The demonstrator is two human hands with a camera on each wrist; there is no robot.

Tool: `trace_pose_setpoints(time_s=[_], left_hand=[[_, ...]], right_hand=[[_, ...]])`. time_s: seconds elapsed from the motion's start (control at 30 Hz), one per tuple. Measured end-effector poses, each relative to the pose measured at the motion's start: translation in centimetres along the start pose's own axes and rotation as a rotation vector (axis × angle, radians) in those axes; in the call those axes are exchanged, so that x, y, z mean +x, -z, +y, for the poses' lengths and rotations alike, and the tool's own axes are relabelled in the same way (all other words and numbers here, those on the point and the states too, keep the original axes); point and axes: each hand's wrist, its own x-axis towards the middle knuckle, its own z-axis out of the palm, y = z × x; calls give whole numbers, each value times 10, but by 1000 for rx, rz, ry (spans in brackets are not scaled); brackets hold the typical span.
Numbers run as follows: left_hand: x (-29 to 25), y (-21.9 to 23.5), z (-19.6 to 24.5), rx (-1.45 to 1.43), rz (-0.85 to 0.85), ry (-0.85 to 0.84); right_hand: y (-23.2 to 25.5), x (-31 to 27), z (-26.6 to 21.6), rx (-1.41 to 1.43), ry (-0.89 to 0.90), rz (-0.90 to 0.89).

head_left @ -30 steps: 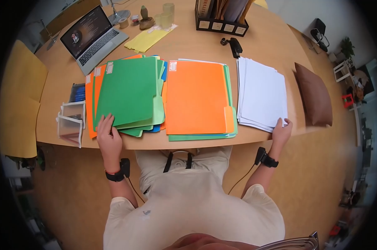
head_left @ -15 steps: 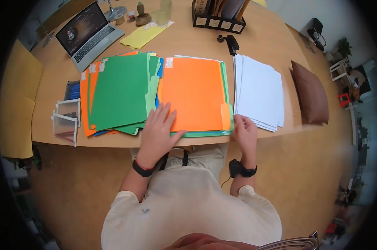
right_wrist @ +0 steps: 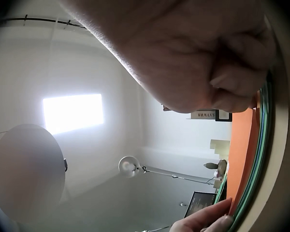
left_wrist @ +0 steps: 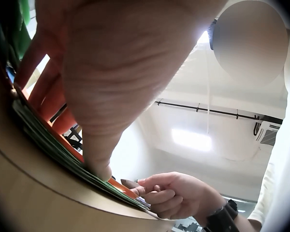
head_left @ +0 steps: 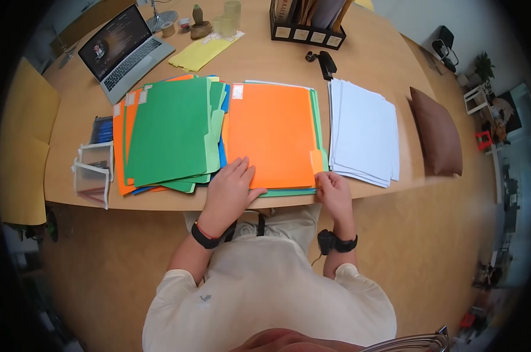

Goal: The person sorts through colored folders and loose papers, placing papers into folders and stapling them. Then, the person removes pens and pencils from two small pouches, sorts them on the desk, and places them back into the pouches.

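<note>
An orange folder [head_left: 271, 132] with a white label at its top left lies on a stack with green folders, in front of the person. The left hand [head_left: 229, 186] rests on its lower left corner, fingers extended, thumb at the stack's near edge. The right hand [head_left: 336, 193] pinches the lower right corner by the tab, its other fingers curled. In the left wrist view the right hand [left_wrist: 176, 195] holds the orange corner between thumb and finger. Left of it lies a fanned stack topped by a green folder [head_left: 170, 129]; right of it, white papers [head_left: 364, 132].
Mesh pouches [head_left: 94, 170] sit at the near left edge, with a laptop [head_left: 122, 56] behind. Yellow sheets [head_left: 204, 53], a black stapler [head_left: 326, 66] and a black file box [head_left: 308, 34] are farther back. A brown cushion [head_left: 435, 132] lies at the right.
The left hand went from the green stack to the orange folder's lower left. The right hand left the white papers, moved left and now pinches the orange folder's corner.
</note>
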Motion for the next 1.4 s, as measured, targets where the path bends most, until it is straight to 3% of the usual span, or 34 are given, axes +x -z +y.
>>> trace_pose_setpoints(time_s=[0.1,0.33,0.5,0.53,0.6,0.8,0.9,1.03,1.13,1.23,1.33,1.4], left_hand=[[-1,-5,-2,16,36,-24],[-5,1,-4,-271,145,169],[-14,2,-6,-303,294,208],[-17,2,-5,-373,301,286],[-23,3,-5,-513,312,443],[-32,18,-14,-557,620,325],[-43,22,-32,-400,779,313],[-56,36,-71,-430,992,599],[-78,50,-101,-362,897,711],[-87,59,-114,-81,884,629],[-83,67,-112,34,844,573],[-93,60,-121,82,742,642]], right_hand=[[-3,-5,-6,94,22,-19],[-15,-2,-3,-26,-8,-22],[-13,-2,3,17,71,-52],[-12,-3,2,33,76,-58],[-11,-6,-1,54,80,-23],[18,3,0,107,176,229],[44,6,-1,110,229,373],[81,7,-1,111,276,503],[107,12,9,118,260,534],[121,17,13,135,231,634],[130,24,21,255,331,738],[129,27,24,294,360,800]])
